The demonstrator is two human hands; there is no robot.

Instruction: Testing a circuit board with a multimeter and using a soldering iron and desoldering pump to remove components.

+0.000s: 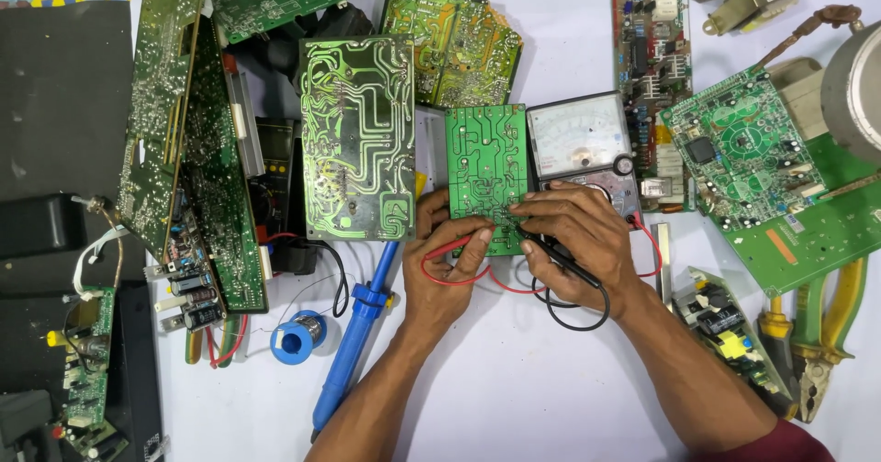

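White worktop point(514, 379), crowded with circuit boards; black mat at its far left edge. Landmark: small green rectangular circuit board point(486, 176), solder side up, at centre. Analogue multimeter with white dial face point(584, 145) lies touching the board's right edge. Blue-handled soldering iron point(353, 333) lies below-left of the board. Left hand point(447, 265): fingers curled, pinching a red test probe point(456, 244) against the board's lower edge. Right hand point(574, 242): fingers pressed together around a black test probe point(560, 262), tip on the board's lower right corner.
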